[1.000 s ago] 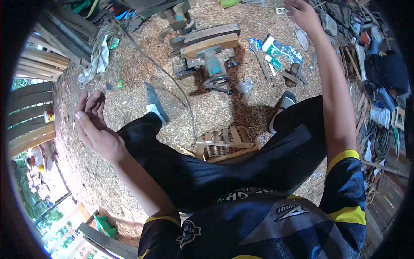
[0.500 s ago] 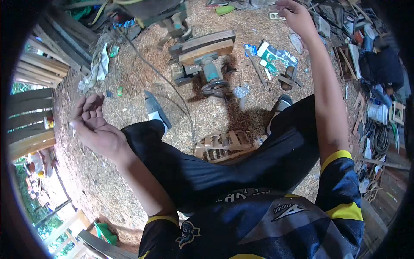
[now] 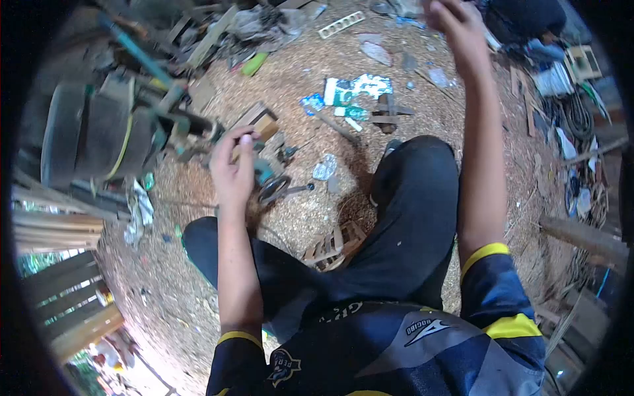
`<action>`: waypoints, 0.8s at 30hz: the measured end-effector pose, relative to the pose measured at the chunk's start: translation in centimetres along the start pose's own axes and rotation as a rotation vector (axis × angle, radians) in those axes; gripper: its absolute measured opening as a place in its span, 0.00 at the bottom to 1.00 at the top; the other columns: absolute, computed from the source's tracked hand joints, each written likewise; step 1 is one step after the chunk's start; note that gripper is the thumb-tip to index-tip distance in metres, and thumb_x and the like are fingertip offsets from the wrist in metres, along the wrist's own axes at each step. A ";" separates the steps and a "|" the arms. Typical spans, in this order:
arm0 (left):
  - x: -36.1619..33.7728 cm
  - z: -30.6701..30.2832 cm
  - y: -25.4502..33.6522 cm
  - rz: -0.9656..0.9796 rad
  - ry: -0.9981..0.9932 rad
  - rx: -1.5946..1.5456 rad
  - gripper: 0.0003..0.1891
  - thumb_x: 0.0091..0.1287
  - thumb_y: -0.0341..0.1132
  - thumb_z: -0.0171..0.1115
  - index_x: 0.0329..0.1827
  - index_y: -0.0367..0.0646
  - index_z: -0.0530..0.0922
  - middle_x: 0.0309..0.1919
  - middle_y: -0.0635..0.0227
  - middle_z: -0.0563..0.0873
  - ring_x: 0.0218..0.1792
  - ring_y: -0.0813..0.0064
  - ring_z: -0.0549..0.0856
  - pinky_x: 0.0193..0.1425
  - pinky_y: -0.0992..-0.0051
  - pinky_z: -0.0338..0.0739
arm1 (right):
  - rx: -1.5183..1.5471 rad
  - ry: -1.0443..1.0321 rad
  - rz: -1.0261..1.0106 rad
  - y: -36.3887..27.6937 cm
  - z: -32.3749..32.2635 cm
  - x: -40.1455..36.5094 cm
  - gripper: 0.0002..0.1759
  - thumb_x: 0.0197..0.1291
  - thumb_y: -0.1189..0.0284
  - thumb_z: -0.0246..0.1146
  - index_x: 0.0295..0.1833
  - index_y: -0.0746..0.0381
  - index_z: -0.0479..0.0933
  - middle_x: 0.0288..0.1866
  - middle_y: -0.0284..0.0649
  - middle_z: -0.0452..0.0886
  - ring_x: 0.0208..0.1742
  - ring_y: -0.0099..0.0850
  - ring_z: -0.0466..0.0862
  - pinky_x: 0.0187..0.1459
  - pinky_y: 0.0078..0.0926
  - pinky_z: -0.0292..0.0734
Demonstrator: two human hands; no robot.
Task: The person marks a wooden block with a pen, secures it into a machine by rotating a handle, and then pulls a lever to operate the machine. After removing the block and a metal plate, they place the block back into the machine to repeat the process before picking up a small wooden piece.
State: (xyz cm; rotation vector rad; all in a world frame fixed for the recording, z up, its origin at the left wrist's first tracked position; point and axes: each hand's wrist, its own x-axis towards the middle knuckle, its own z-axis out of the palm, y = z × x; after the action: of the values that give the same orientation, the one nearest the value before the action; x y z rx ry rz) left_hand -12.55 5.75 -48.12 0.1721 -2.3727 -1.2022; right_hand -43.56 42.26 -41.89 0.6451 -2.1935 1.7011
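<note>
My left hand (image 3: 233,165) is raised over the bench vise, fingers loosely bent and thumb apart, with nothing seen in it. Partly behind it is the vise (image 3: 265,173), with a greenish body, a round handwheel and wooden jaw faces. My right hand (image 3: 459,30) reaches out at the top edge, where its fingertips are dark and partly cut off. Its fingers look apart, and no held thing shows. Below it, wood chips cover the ground. A small slatted wooden piece (image 3: 335,247) lies between my legs.
A dark, drum-like machine part (image 3: 92,135) stands at the left. On the ground lie a green-and-white wrapper (image 3: 370,86), crumpled clear plastic (image 3: 324,167), wood pieces (image 3: 388,113) and a pale strip with holes (image 3: 341,24). Coiled cable (image 3: 578,119) and clutter line the right side.
My view has turned, so the vise now appears further left and the drum-like part shows. My left hand has moved forward and right, over the vise. My right arm stays stretched out.
</note>
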 end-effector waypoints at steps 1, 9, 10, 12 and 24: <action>0.9 1.9 -0.3 0.042 -0.064 0.054 0.10 0.84 0.29 0.59 0.57 0.32 0.85 0.49 0.59 0.93 0.51 0.73 0.90 0.63 0.72 0.81 | 0.037 0.009 0.121 2.7 -1.0 -2.0 0.19 0.78 0.62 0.67 0.62 0.65 0.86 0.50 0.34 0.90 0.50 0.22 0.86 0.55 0.25 0.81; 4.6 11.2 0.1 -0.002 -0.322 0.253 0.13 0.79 0.28 0.63 0.64 0.40 0.83 0.60 0.54 0.90 0.64 0.56 0.88 0.72 0.61 0.78 | -0.099 -0.323 0.609 21.3 5.3 -14.0 0.16 0.75 0.67 0.65 0.60 0.64 0.87 0.50 0.47 0.93 0.49 0.34 0.92 0.54 0.35 0.86; 4.6 11.5 -0.6 0.002 -0.351 0.270 0.14 0.79 0.27 0.63 0.65 0.40 0.83 0.61 0.54 0.89 0.65 0.56 0.87 0.72 0.61 0.77 | -0.107 -0.389 0.603 23.1 7.6 -14.5 0.17 0.74 0.66 0.65 0.60 0.64 0.88 0.51 0.48 0.93 0.50 0.37 0.92 0.55 0.36 0.86; 4.5 11.2 -1.6 -0.008 -0.430 0.256 0.18 0.76 0.24 0.65 0.68 0.40 0.81 0.65 0.51 0.86 0.70 0.53 0.85 0.75 0.59 0.76 | -0.150 -0.573 0.525 27.4 13.0 -14.7 0.20 0.71 0.64 0.66 0.61 0.63 0.87 0.55 0.52 0.91 0.56 0.45 0.90 0.61 0.42 0.83; 5.2 8.7 -3.8 -0.219 -0.317 0.471 0.21 0.69 0.23 0.66 0.66 0.37 0.82 0.77 0.44 0.76 0.80 0.37 0.71 0.85 0.47 0.65 | -0.525 -0.752 0.352 34.6 34.2 -15.1 0.30 0.64 0.72 0.65 0.73 0.61 0.77 0.58 0.67 0.80 0.58 0.63 0.84 0.61 0.53 0.84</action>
State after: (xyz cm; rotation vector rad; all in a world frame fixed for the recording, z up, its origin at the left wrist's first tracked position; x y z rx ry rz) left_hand -21.50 8.16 -53.65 0.4294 -2.9541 -0.7803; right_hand -46.92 18.80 -86.98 0.8811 -3.2683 0.9790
